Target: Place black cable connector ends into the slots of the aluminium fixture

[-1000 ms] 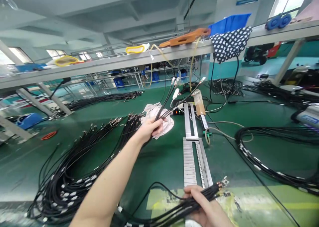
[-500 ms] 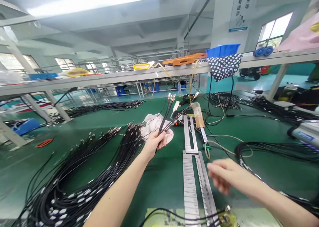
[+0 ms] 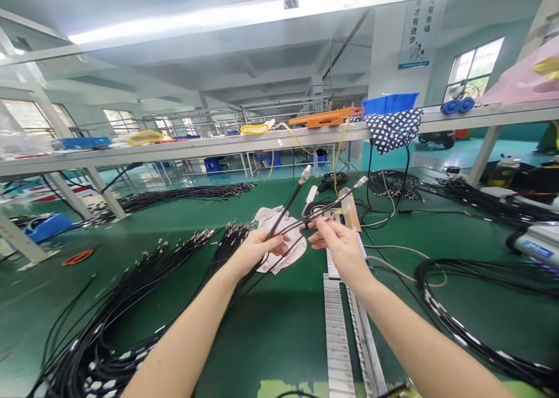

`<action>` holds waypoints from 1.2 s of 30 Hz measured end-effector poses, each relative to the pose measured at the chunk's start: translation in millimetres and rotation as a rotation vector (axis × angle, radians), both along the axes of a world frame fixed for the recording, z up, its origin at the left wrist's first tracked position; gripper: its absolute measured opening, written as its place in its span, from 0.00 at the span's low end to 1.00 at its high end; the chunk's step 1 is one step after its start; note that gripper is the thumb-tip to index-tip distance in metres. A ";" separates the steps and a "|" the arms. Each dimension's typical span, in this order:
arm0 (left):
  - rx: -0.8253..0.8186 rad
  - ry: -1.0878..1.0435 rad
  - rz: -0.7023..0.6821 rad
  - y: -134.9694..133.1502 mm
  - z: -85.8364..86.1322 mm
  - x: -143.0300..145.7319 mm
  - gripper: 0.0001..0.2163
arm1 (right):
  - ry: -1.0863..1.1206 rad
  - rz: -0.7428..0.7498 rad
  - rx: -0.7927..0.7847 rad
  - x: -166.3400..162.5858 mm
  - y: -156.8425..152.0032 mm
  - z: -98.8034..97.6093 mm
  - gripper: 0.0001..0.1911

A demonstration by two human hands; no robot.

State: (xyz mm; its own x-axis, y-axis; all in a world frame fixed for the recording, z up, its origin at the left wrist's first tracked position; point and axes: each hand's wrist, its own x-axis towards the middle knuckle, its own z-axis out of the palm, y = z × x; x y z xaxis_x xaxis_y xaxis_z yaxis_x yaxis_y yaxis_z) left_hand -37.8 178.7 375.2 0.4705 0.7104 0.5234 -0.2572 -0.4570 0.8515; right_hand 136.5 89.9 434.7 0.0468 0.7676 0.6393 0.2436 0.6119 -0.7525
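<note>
My left hand (image 3: 262, 249) is closed round a few black cables (image 3: 286, 214) with pale metal connector ends, held above the green table. My right hand (image 3: 340, 243) pinches black cable near their upper right part, its thumb and forefinger together. One connector (image 3: 360, 181) sticks out beyond the right hand, and others point up from the left hand. Behind and under the hands lies a crumpled pale cloth (image 3: 277, 211). A slotted metal fixture (image 3: 337, 334) runs along the table below my right hand.
A large looped bundle of black cables (image 3: 100, 334) covers the left of the table. Another coil (image 3: 458, 328) lies to the right. A shelf (image 3: 187, 147) spans the back, bearing an orange tray (image 3: 325, 118) and a blue bin (image 3: 390, 103). An orange ring (image 3: 77, 257) lies far left.
My right hand has moved up and left from beside the metal fixture and taken hold of cable. The cables in my left hand have fanned apart, with some now stretching rightward.
</note>
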 end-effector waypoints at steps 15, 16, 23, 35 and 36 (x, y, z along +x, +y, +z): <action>-0.061 -0.203 0.082 -8.7 -11.8 24.2 0.24 | 0.217 -0.046 0.041 22.2 -7.8 -4.4 0.20; -0.037 -0.197 0.092 -12.9 -10.0 26.6 0.23 | 0.227 -0.033 0.036 20.0 -6.4 -8.5 0.19; 0.099 0.009 0.082 -24.5 -6.4 42.4 0.18 | 0.371 0.051 0.034 12.7 -4.2 -11.3 0.19; 0.038 0.140 -0.195 -21.7 -6.5 40.5 0.19 | 0.490 0.194 0.025 14.3 -24.3 3.6 0.17; 0.039 0.166 -0.225 -21.2 -6.5 40.1 0.18 | 0.504 0.184 0.032 16.6 -24.8 4.8 0.16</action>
State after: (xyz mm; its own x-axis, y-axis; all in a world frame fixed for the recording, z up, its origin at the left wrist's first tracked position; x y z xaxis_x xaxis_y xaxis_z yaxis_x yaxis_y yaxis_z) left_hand 2.3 157.5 368.7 0.6958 0.5593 0.4505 -0.2141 -0.4372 0.8735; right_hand 153.1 65.1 439.4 0.2207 0.7723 0.5957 -0.2566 0.6352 -0.7285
